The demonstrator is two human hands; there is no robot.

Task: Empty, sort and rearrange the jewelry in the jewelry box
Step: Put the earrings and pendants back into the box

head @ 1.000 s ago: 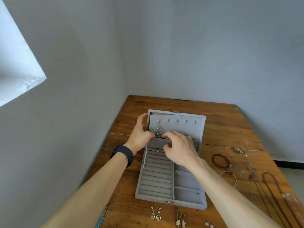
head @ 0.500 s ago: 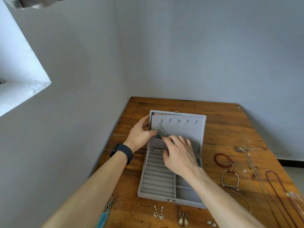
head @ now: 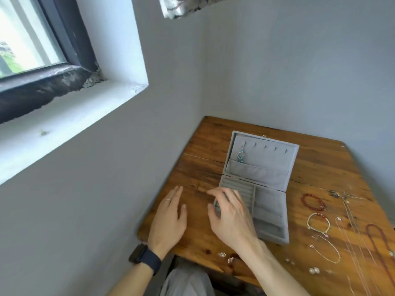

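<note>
While both hands hover empty with fingers spread, a grey velvet jewelry box (head: 269, 201) lies open on a wooden table (head: 320, 167) set in a room corner. Hanging from the leftmost hook inside the box's raised lid is a turquoise earring (head: 240, 155), its lower end tucked into the lid pocket. Over the box's near left corner is the right hand (head: 229, 218), open and holding nothing. Left of the box, above bare wood, is the left hand (head: 168, 218), flat, wearing a ring and a dark wristwatch (head: 145, 258). Right of the box lie a red bead bracelet (head: 313, 201), a pale bracelet (head: 318, 222) and thin chain necklaces (head: 352, 231). Small earrings (head: 226, 257) sit near the table edge in front of the box
</note>
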